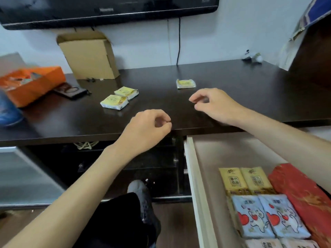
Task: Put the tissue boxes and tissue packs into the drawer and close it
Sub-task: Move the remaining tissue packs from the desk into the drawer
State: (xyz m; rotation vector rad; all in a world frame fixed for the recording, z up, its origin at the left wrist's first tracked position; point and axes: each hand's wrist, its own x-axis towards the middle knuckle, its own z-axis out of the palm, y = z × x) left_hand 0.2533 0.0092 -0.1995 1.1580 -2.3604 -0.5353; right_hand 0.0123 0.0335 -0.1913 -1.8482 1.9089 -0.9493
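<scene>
Three small yellow tissue packs lie on the dark cabinet top (pixel 232 90): one pack (pixel 185 83) at the centre back, and a pair, the nearer pack (pixel 114 102) and the farther pack (pixel 126 92), to the left. My right hand (pixel 213 104) hovers just in front of the single pack, fingers curled, holding nothing. Over the cabinet's front edge, my left hand (pixel 148 129) is loosely curled and empty. The open drawer (pixel 198 185) at the lower right holds two tan packs (pixel 245 179), two blue heart-printed packs (pixel 266 217), pink packs below them and a red tissue box (pixel 304 196).
An open cardboard box (pixel 89 56) stands at the back left under a wall-mounted television (pixel 107 9). An orange box (pixel 30 83) and a dark wallet-like item (pixel 71 90) lie at the left. A cable (pixel 178 42) hangs down the wall. My knee and shoe (pixel 141 199) are below.
</scene>
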